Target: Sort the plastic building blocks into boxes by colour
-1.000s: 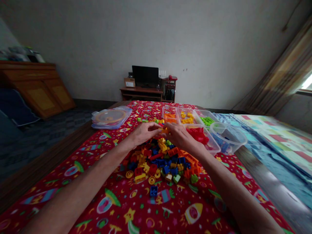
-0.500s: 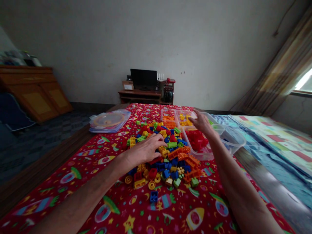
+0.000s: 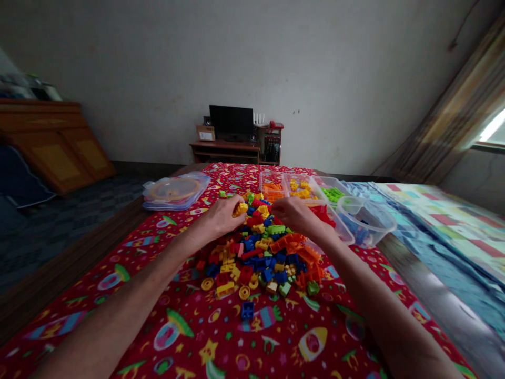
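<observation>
My left hand point(image 3: 225, 217) is closed around a yellow toy brick point(image 3: 241, 210), just above the far left side of a mixed heap of toy bricks point(image 3: 258, 258). Over the far right side of that heap is my right hand point(image 3: 295, 213), its fingers curled down; whatever they hold, if anything, is hidden. Orange bricks point(image 3: 290, 242) lie in the heap below it. Partly behind my right forearm stands a clear bin with red bricks point(image 3: 324, 215). One blue brick point(image 3: 248, 310) lies apart, at the near side.
Clear bins hold orange bricks point(image 3: 272, 187), yellow bricks point(image 3: 300, 193) and green bricks point(image 3: 332, 194) at the back. A round clear tub point(image 3: 389, 223) with blue bricks stands at the right edge. Stacked lids point(image 3: 175, 190) lie far left on the red patterned cloth point(image 3: 158, 295).
My right hand has come from above the bins back left to the heap, fingers now curled. My left hand has risen away from the heap's middle with a yellow brick in it.
</observation>
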{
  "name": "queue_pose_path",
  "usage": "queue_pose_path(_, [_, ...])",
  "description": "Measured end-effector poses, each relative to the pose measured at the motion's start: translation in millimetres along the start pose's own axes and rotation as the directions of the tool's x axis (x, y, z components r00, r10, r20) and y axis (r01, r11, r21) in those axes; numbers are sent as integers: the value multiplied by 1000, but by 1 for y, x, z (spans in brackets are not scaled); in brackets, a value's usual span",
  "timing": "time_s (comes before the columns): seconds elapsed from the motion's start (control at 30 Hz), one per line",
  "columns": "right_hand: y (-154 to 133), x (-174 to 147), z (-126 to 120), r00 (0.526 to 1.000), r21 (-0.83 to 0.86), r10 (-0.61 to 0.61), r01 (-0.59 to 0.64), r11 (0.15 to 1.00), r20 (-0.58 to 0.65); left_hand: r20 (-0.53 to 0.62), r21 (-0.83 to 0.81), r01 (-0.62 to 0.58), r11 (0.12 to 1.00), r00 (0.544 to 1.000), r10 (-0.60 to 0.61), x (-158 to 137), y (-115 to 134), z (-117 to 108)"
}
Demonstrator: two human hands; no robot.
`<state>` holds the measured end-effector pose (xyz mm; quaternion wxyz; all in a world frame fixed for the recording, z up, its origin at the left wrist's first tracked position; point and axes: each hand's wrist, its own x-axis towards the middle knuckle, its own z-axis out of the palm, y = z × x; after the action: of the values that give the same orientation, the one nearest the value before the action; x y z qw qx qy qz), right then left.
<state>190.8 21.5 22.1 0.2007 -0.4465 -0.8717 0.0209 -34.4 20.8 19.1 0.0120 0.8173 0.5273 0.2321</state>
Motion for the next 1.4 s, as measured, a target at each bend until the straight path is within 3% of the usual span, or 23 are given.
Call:
queue_pose_path(0.13, [-9,1,17,995,-7,-87,87,996,44,-15,23,21,999,1000,-21,1,-6,4])
queue_pose_path(0.27, [-10,1,15,975,134,-173,155,979,140,-4,6,-74,997,997,74,3,-14,15])
queue_pose_path(0.33, [-9,2,12,983,149,-148,131,980,109,4,-26,-123,992,992,123,4,-19,17])
queue_pose_path(0.47, [-4,6,18,997,17,-55,56,998,-48,7,-56,-165,985,986,166,3,-24,22])
queue_pose_path(0.63, [-5,15,32,976,10,-208,208,978,58,67,15,-192,981,979,190,-4,-22,31])
queue_pose_path(0.73, [-8,18,32,987,-62,-101,109,992,126,61,55,-194,980,980,190,-5,-22,34])
queue_pose_path(0.87, [-9,15,26,990,-124,58,-42,991,131,35,15,-213,977,976,213,-1,-24,32])
queue_pose_path(1.0, [-4,14,23,989,-32,48,-44,999,137,-10,-75,-133,988,991,133,4,-21,27])
queue_pose_path(1.1, [-1,17,22,1000,147,18,-17,989,-4,-45,-200,-22,980,999,13,5,-16,24])
queue_pose_path(1.23, [-7,21,18,986,410,79,-11,912,-149,-35,-517,75,852,993,-109,4,-7,20])
queue_pose_path(1.33, [-17,19,15,992,460,61,-2,888,-113,130,-748,211,629,976,-174,1,1,19])
queue_pose_path(1.4, [-25,18,15,999,482,18,8,876,-50,177,-812,260,522,963,-204,-2,6,18])
